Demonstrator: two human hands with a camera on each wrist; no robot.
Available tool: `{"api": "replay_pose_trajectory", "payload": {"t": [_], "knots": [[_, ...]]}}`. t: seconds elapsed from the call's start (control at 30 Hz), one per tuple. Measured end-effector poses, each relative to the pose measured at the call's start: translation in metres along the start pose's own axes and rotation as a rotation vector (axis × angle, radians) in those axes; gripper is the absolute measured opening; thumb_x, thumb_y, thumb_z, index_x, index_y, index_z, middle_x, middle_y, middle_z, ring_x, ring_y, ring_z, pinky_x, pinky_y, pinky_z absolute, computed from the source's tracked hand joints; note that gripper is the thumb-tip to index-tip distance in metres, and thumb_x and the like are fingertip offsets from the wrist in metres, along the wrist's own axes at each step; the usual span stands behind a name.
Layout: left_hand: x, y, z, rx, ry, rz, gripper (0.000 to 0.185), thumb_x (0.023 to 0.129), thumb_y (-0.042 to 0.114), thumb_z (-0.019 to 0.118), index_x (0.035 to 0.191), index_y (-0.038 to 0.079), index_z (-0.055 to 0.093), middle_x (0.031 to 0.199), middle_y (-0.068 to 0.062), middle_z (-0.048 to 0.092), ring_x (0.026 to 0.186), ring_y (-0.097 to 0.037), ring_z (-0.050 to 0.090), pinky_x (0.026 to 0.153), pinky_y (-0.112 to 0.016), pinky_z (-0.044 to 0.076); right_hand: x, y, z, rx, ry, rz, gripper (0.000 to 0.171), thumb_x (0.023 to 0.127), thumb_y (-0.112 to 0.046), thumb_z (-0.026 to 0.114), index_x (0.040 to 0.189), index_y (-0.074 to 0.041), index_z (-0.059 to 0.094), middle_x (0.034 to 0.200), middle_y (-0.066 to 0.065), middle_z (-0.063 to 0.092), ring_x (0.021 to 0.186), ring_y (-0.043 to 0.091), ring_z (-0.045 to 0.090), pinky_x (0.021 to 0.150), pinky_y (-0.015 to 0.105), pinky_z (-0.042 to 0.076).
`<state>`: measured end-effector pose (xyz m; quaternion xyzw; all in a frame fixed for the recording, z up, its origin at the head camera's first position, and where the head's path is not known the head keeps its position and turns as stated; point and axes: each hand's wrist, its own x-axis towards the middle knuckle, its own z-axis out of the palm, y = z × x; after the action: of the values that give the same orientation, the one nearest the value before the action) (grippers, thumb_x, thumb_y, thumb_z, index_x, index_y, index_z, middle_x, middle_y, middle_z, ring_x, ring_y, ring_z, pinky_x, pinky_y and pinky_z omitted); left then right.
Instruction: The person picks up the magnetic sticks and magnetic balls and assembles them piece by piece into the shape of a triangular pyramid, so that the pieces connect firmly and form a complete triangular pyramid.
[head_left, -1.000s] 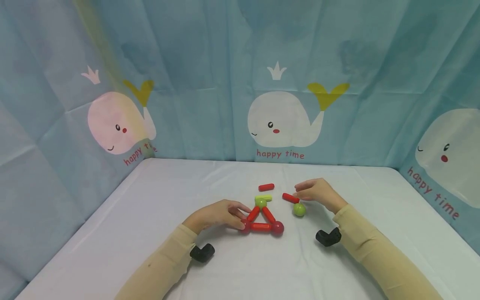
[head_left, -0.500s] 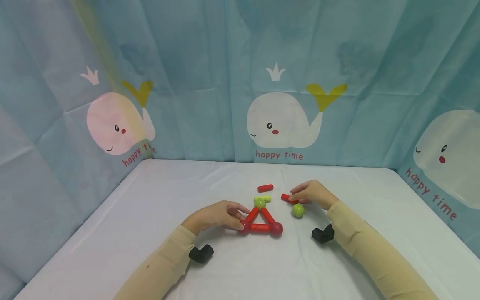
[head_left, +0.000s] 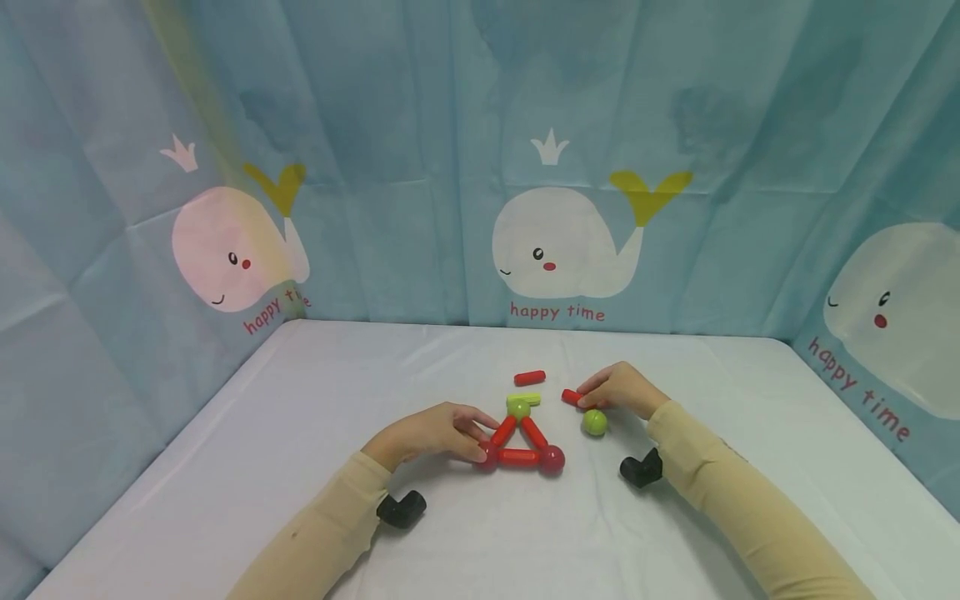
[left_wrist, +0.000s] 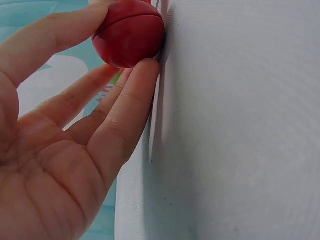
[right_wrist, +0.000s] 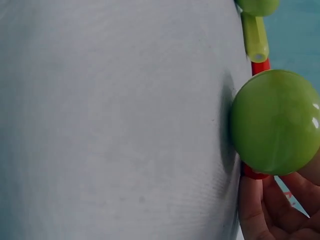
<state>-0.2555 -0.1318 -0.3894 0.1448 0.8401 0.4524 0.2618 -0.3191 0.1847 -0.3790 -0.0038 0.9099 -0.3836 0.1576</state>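
On the left, the left hand rests on the table with thumb and fingers closed lightly round the red ball at the near-left corner of a flat triangle of red rods and balls; the left wrist view shows the ball pinched between thumb and fingertips. The triangle's apex is a green ball with a yellow-green rod touching it, and its right corner is another red ball. A loose red rod lies just behind.

To the right, the right hand pinches one end of a red rod, and a loose green ball sits just in front of the fingers, close to that rod; whether they touch I cannot tell.

These pieces look like light, hard, glossy plastic, probably magnetic, so balls likely roll and joints may snap together or shift when nudged. A rod is best taken at mid-length or one end; a ball needs a pinch across its widest part.

The table wears a smooth white cloth, faintly creased. Pale blue curtains printed with whales enclose it on three sides.
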Motion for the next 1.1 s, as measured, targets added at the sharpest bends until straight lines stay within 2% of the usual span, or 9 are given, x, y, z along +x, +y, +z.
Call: {"api": "replay_pose_trajectory", "payload": {"t": [0.1,0.23,0.47,0.6,0.73,0.9,1.1], "knots": [[0.0,0.0,0.0,0.004,0.0,0.001,0.047,0.083,0.017,0.077,0.128,0.019,0.065,0.112,-0.001,0.07,0.102,-0.015,0.063,0.094,-0.045,0.051,0.001,-0.001,0.0,0.0,-0.007,0.001,0.031,0.085,-0.023,0.078,0.111,-0.007,0.076,0.102,0.008,0.074,0.084,0.017,0.06,0.084,0.031,0.05],[0.0,0.0,0.0,-0.005,-0.004,0.003,0.046,0.083,0.016,0.077,0.128,0.018,0.065,0.112,-0.001,0.07,0.101,-0.015,0.064,0.095,-0.045,0.051,0.001,-0.001,0.0,0.019,-0.021,-0.008,0.034,0.088,-0.023,0.075,0.117,-0.006,0.073,0.108,0.01,0.072,0.087,0.018,0.059,0.086,0.034,0.049],[-0.002,0.0,0.0,-0.001,-0.005,-0.002,0.047,0.083,0.018,0.077,0.129,0.019,0.065,0.112,0.0,0.07,0.101,-0.015,0.064,0.095,-0.045,0.051,-0.008,-0.007,-0.004,0.061,-0.012,-0.087,0.039,0.091,-0.025,0.07,0.125,-0.006,0.068,0.116,0.012,0.072,0.104,0.024,0.065,0.101,0.05,0.047],[-0.001,0.001,0.0,0.012,0.002,-0.007,0.047,0.083,0.019,0.077,0.129,0.021,0.065,0.112,0.0,0.069,0.102,-0.015,0.063,0.094,-0.045,0.051,-0.016,-0.009,-0.006,0.099,-0.016,-0.107,0.039,0.091,-0.024,0.069,0.125,-0.005,0.067,0.118,0.013,0.071,0.105,0.025,0.067,0.105,0.056,0.043],[0.0,0.001,-0.001,0.013,0.005,-0.004,0.047,0.083,0.019,0.077,0.129,0.02,0.064,0.113,0.0,0.069,0.103,-0.016,0.063,0.094,-0.044,0.052,-0.024,-0.014,-0.004,0.113,-0.011,-0.111,0.04,0.091,-0.024,0.069,0.127,-0.006,0.066,0.123,0.014,0.069,0.107,0.024,0.065,0.105,0.058,0.042],[-0.001,0.001,-0.002,0.005,0.007,-0.009,0.048,0.083,0.019,0.077,0.129,0.019,0.064,0.113,-0.001,0.069,0.102,-0.016,0.063,0.093,-0.043,0.052,-0.033,-0.018,-0.003,0.12,-0.022,-0.164,0.043,0.093,-0.024,0.068,0.131,-0.005,0.063,0.129,0.016,0.066,0.115,0.029,0.061,0.106,0.058,0.041],[-0.001,0.001,0.0,0.014,-0.003,-0.006,0.047,0.083,0.02,0.077,0.129,0.02,0.064,0.113,0.0,0.07,0.103,-0.015,0.063,0.095,-0.045,0.051,-0.047,-0.02,0.004,0.136,-0.05,-0.176,0.043,0.092,-0.023,0.069,0.131,-0.006,0.064,0.127,0.014,0.067,0.111,0.023,0.062,0.104,0.055,0.044]]}}
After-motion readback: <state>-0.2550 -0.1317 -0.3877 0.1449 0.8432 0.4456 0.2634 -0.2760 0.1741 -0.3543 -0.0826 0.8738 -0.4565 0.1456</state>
